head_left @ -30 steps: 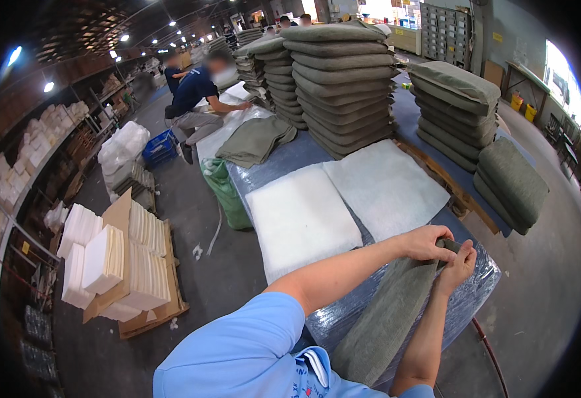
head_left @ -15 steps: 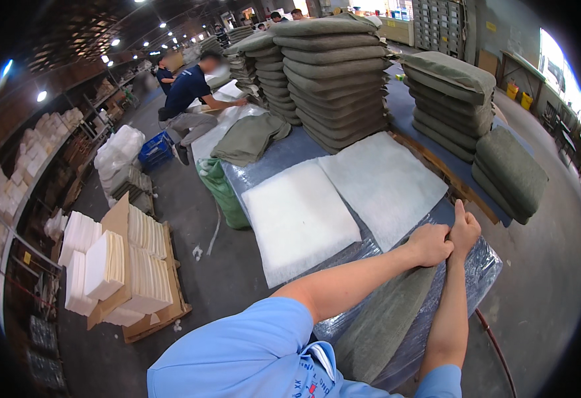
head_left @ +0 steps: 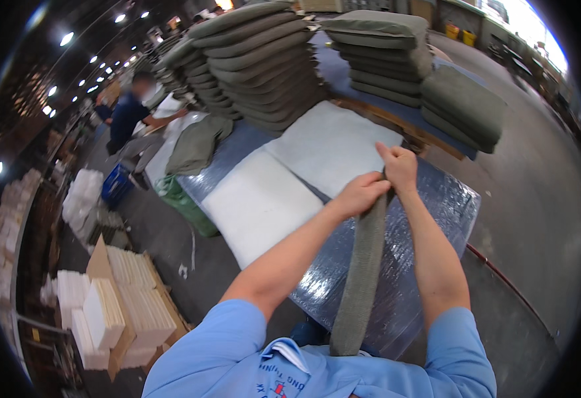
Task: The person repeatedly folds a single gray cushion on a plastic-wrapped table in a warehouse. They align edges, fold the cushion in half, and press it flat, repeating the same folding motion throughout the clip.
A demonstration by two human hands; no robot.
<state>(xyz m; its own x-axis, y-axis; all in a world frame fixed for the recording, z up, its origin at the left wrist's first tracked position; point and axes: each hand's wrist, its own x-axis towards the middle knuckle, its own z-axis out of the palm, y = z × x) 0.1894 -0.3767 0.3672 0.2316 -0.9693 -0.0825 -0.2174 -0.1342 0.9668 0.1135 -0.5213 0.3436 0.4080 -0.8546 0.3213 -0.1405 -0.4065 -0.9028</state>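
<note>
Olive cover (head_left: 363, 265) now pulled taut into a strip; left hand (head_left: 360, 194) and right hand (head_left: 398, 167) both clench its top end (beside white foam pad (head_left: 330, 142)); unfolding apparently under way.

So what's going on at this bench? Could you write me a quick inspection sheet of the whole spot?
Surface: worktable wrapped in shiny plastic film.
Job's things: olive fabric cover, stretched into a narrow strip from the hands down to the person's chest; two white foam pads lying side by side.
Clutter: a loose olive cover at the table's far end; green bag beside the table.
Hands: left hand and right hand both grip the cover's top end.
Cables: thin red line on the floor; kind unclear.
Surroundings: stacked olive cushions; white foam stacks; another person working.
</note>
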